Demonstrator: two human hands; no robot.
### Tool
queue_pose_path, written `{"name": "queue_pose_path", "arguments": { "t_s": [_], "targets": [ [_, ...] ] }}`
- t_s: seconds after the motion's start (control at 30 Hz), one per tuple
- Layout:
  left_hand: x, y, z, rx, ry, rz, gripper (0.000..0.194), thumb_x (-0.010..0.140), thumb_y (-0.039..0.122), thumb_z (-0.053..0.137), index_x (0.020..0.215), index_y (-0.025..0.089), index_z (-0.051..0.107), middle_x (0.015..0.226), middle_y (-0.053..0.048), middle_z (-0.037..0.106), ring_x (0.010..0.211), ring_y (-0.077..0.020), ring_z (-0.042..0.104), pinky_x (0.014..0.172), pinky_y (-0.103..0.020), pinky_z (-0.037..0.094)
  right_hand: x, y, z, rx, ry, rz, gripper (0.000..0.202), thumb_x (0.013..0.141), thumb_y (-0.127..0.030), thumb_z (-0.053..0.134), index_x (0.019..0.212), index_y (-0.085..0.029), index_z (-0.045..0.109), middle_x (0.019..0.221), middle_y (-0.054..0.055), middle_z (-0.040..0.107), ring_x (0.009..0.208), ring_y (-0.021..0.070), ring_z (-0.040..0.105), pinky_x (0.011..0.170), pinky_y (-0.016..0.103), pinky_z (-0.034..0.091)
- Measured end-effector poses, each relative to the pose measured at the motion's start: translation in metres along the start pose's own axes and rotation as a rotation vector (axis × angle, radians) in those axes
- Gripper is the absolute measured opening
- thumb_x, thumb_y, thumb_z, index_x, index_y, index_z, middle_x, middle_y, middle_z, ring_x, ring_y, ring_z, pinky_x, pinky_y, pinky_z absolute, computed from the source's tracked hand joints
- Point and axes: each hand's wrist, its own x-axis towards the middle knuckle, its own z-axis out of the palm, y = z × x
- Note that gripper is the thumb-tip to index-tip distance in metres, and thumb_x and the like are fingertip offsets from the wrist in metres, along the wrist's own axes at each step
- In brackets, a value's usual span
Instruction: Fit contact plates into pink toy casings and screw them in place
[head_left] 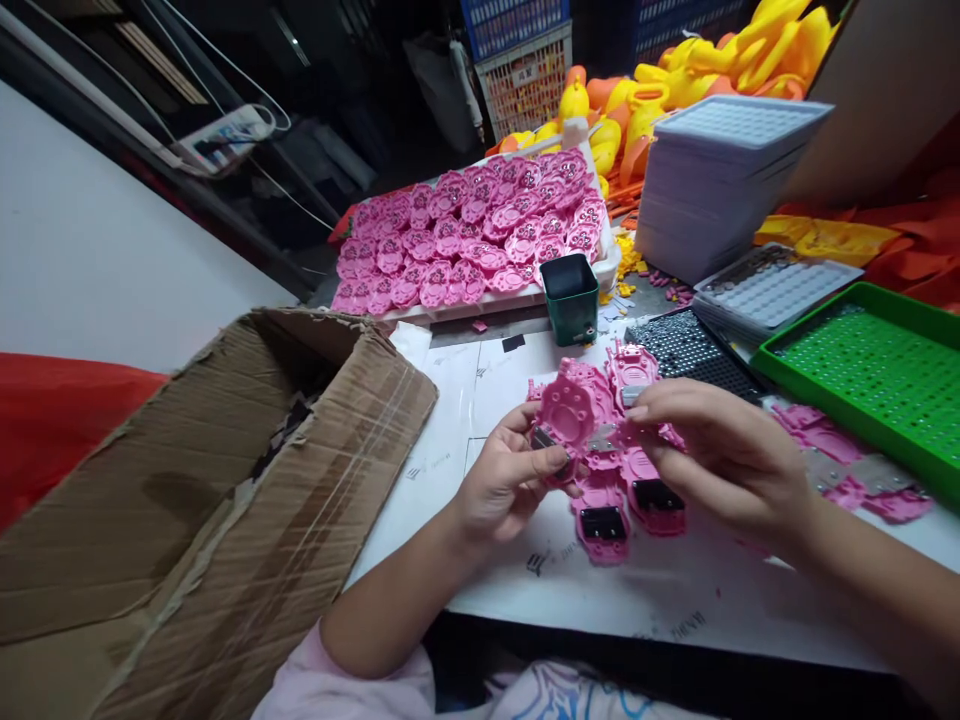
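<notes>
My left hand (502, 475) is closed around a pink plastic casing (568, 410) with a round recess, the thumb pressed on its lower edge beside a dark insert. My right hand (720, 460) is just right of it, thumb and fingers bent together in a pinch over the pink parts. Whatever lies between those fingertips is too small or hidden to name. A small grey piece (634, 395) shows by the fingertips. Below the hands lie more pink casings with black rectangular inserts (604, 525), some partly covered by the fingers.
An open cardboard box (337, 450) stands at the left. Behind are a dark green cup (570, 300) and a tray of pink casings (465, 235). At right are a black tray (690, 350), a green tray (870, 375), stacked white trays (720, 190) and more pink parts (855, 460).
</notes>
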Motion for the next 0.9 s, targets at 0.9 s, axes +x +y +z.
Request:
{"name": "queue_pose_path", "arguments": {
  "t_s": [0.9],
  "targets": [
    [-0.011, -0.011, 0.006, 0.045, -0.04, -0.101, 0.031, 0.078, 0.042, 0.07, 0.08, 0.013, 0.061, 0.066, 0.0, 0.059, 0.056, -0.0092, 0.056, 0.053, -0.019, 0.049, -0.005, 0.005, 0.011, -0.381, -0.094, -0.14, 0.011, 0.082, -0.01, 0.057, 0.091, -0.016, 0.055, 0.087, 0.008, 0.061, 0.081, 0.016, 0.059, 0.071, 0.03, 0.053]
  ]
}}
